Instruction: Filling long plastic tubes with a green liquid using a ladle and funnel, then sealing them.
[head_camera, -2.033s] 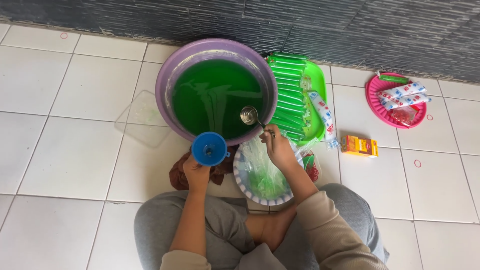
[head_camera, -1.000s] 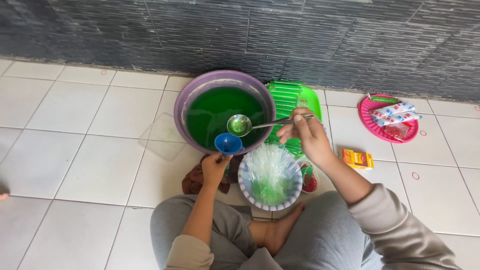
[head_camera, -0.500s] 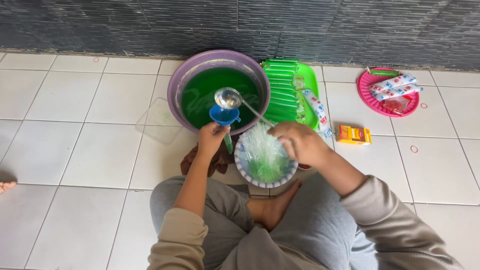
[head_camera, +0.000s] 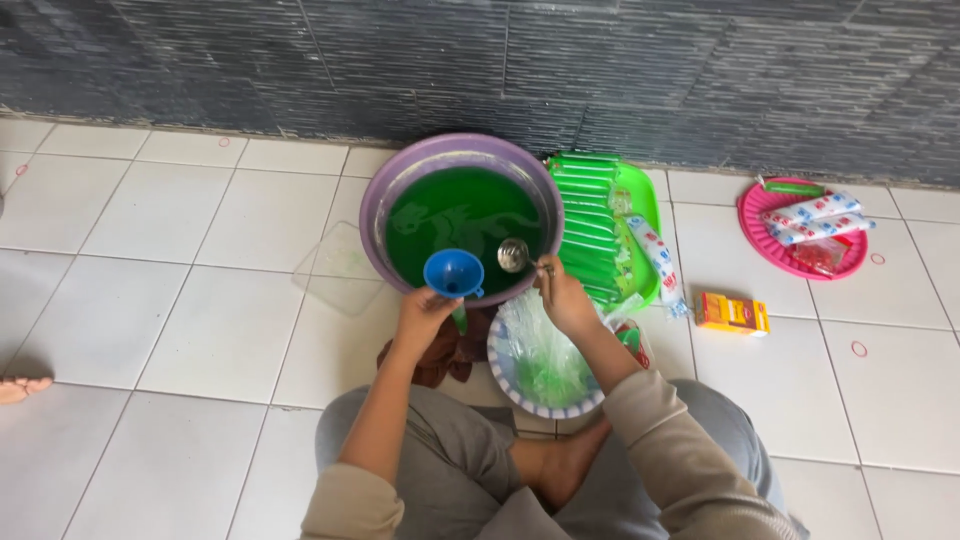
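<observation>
My left hand (head_camera: 420, 312) holds a blue funnel (head_camera: 453, 272) upright at the near rim of a purple basin (head_camera: 395, 175) full of green liquid (head_camera: 465, 215). A thin green-filled tube hangs below the funnel beside my fingers. My right hand (head_camera: 565, 297) grips a metal ladle (head_camera: 514, 255), its bowl just right of the funnel over the basin's near edge. Under my right wrist sits a small bowl (head_camera: 510, 377) with clear plastic bags and some green liquid in it.
A green tray (head_camera: 645, 205) of filled green tubes lies right of the basin. Farther right are a pink plate (head_camera: 760, 240) with packets and a small orange box (head_camera: 732, 313). A clear lid (head_camera: 335, 270) lies left of the basin, a brown cloth (head_camera: 445, 355) near my knee.
The ladle has swung from above the liquid to just right of the funnel. My left hand and funnel have shifted slightly toward the basin's near rim. The camera view has moved.
</observation>
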